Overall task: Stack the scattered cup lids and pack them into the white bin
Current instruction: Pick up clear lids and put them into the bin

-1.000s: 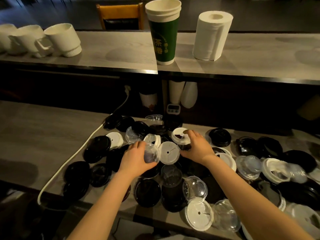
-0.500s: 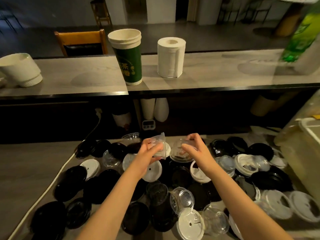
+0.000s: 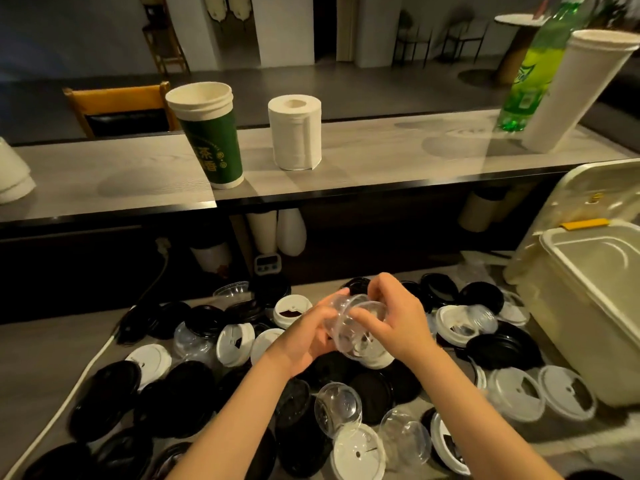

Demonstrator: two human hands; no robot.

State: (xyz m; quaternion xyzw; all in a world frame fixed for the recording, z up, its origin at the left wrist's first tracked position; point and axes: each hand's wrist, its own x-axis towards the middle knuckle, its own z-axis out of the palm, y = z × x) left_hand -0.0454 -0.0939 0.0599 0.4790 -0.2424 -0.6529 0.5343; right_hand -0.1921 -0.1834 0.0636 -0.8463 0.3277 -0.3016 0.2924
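Note:
Both my hands meet above the middle of the lid pile. My left hand [image 3: 308, 336] and my right hand [image 3: 398, 317] together grip clear dome lids [image 3: 358, 325], pressed one against the other between my fingers. Below them, black, white and clear cup lids [image 3: 239, 342] lie scattered over the grey counter [image 3: 48, 355]. The white bin [image 3: 595, 306] stands open at the right edge of the pile, and nothing shows inside it.
A white cable [image 3: 79, 379] runs along the counter's left side. On the raised shelf behind stand a green paper cup stack [image 3: 207, 133], a paper towel roll [image 3: 296, 133], a green bottle [image 3: 533, 67] and a tall white cup stack [image 3: 571, 91].
My hands lifted from the pile and came together, joining the clear lid from the left with the one from the right. The view swung right, bringing the white bin in.

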